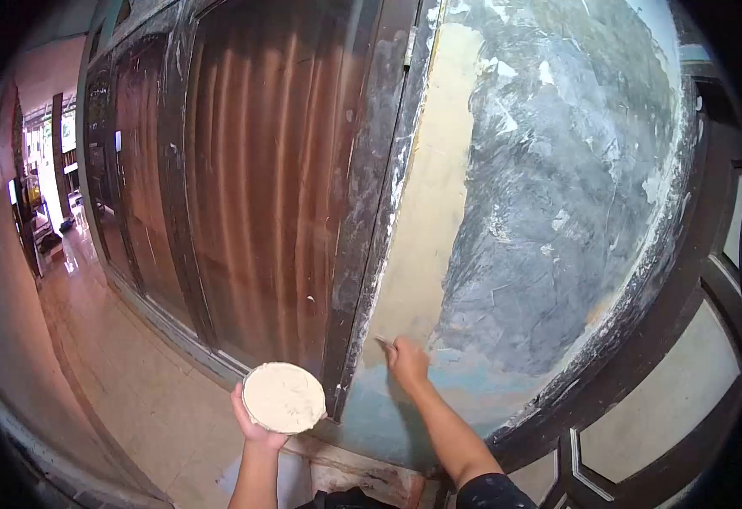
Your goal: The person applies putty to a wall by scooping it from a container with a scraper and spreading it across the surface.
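Note:
My left hand (254, 426) is wrapped around the side of a round tub (321, 405) filled nearly to its rim with cream-coloured putty (284, 397). Closed around a small scraper (380, 339), my right hand (408, 363) is at the wall beside the door frame. Only a thin edge of the scraper shows; its handle is hidden in the fist. Above that hand, a tall strip of cream putty (426, 195) runs up the wall along the frame. To its right lies patchy grey wall (549, 195), and below the strip the surface is pale blue-green (388, 407).
A dark wooden frame (367, 195) with glass and a brown curtain (261, 204) stands left of the strip. On the right is a dark panelled door (710, 288). A tiled floor (133, 373) leads left to a bright doorway (53, 178).

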Action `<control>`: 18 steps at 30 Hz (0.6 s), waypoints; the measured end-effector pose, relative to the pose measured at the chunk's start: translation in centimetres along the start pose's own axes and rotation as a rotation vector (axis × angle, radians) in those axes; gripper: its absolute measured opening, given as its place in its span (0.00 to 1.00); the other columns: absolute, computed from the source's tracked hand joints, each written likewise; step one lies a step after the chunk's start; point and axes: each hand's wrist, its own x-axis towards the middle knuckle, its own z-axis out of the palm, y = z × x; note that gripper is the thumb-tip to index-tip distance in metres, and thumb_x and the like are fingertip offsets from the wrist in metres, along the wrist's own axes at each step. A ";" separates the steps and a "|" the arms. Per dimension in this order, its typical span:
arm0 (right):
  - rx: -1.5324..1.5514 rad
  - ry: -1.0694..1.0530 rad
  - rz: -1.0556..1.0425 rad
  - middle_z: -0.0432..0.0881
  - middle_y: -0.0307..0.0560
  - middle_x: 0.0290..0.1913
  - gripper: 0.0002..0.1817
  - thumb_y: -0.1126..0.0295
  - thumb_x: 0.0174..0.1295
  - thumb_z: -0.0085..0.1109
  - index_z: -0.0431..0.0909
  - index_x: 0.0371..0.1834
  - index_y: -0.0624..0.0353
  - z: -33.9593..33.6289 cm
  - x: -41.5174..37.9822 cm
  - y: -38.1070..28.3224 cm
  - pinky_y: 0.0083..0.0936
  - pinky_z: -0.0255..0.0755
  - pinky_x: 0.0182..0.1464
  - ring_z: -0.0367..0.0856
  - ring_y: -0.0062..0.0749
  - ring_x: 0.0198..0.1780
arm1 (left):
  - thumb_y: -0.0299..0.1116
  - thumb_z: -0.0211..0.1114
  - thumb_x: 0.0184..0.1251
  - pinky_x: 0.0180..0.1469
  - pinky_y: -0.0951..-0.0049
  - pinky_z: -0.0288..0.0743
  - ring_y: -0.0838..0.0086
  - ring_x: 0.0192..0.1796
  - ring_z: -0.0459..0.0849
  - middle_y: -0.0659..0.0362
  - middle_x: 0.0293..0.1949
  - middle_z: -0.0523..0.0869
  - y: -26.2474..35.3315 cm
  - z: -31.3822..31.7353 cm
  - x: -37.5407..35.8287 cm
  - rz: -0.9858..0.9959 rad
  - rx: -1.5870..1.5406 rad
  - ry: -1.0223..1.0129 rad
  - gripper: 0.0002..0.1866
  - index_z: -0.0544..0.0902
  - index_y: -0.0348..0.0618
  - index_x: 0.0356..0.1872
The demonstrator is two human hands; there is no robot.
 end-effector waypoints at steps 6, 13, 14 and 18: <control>0.336 -0.041 -0.467 0.88 0.50 0.43 0.02 0.76 0.63 0.66 0.84 0.37 0.57 -10.4 3.1 -5.1 0.46 0.79 0.51 0.84 0.54 0.47 | 0.73 0.41 0.73 0.69 0.31 0.78 0.40 0.69 0.81 0.45 0.71 0.80 -1.3 1.2 1.2 -0.050 -0.093 0.066 0.46 0.73 0.45 0.75; 0.423 -0.276 -0.896 0.87 0.44 0.48 0.17 0.83 0.50 0.69 0.85 0.45 0.58 -16.4 1.5 -9.9 0.41 0.79 0.64 0.83 0.46 0.57 | 0.76 0.43 0.69 0.62 0.12 0.72 0.32 0.71 0.77 0.41 0.73 0.77 -2.0 3.9 3.0 -0.142 0.004 -0.125 0.49 0.72 0.46 0.77; 0.403 -0.297 -0.941 0.87 0.44 0.50 0.19 0.82 0.48 0.70 0.84 0.46 0.58 -16.5 1.6 -10.0 0.41 0.78 0.65 0.83 0.47 0.58 | 0.76 0.44 0.69 0.62 0.11 0.71 0.32 0.71 0.77 0.41 0.73 0.76 -2.0 4.4 3.2 -0.137 0.011 -0.115 0.49 0.71 0.46 0.77; 0.311 -0.295 -0.953 0.89 0.43 0.52 0.17 0.79 0.49 0.76 0.84 0.44 0.60 -16.6 1.0 -10.1 0.40 0.81 0.62 0.85 0.49 0.58 | 0.74 0.43 0.70 0.62 0.10 0.70 0.32 0.70 0.78 0.41 0.72 0.77 -2.4 5.4 3.3 -0.143 0.031 -0.104 0.48 0.72 0.45 0.76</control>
